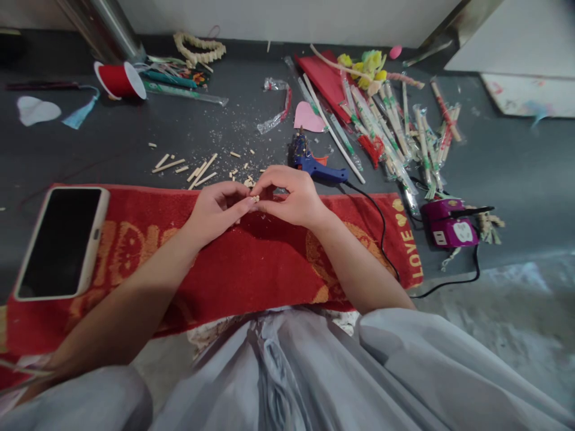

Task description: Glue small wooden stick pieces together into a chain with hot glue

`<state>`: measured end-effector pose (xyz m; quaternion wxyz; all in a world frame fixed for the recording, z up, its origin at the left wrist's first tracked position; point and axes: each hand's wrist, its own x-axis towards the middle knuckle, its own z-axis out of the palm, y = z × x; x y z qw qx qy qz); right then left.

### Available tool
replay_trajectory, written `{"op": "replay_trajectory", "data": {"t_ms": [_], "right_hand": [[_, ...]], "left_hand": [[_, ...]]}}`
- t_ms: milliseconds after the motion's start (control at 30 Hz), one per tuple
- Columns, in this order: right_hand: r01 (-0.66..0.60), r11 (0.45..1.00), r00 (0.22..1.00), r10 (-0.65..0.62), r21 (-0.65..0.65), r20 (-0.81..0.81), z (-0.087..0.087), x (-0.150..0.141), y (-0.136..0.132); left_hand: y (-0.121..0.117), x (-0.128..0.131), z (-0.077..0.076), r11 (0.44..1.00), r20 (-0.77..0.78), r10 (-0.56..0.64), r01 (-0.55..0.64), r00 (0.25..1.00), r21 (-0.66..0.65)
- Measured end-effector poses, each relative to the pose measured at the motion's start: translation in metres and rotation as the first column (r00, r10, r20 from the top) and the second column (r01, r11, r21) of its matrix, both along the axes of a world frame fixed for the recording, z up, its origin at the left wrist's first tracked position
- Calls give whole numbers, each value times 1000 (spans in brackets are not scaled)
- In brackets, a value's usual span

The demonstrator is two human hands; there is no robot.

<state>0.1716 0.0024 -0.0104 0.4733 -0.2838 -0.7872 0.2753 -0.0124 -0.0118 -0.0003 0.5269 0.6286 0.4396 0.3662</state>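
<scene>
One small pale piece (256, 199) between left-hand fingers (239, 209) and right-hand fingers (271, 207)

One head-worn camera is facing forward and steeply down from above the lap (305, 365), viewing hands (290, 194) and worktop (503, 173) closely.

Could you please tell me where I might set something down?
The red towel looks mostly bare between the forearms, as does the grey table right of the wrapped sticks. It is crowded among those sticks and around the glue gun and stick pieces.
</scene>
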Motion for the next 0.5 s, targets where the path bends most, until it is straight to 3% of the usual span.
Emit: {"op": "replay_trajectory", "data": {"t_ms": [500], "right_hand": [[21,999,999,-23,24,49,2,6,2]], "left_hand": [[1,0,-1,1000,-1,15,-15,1000,12]]}}
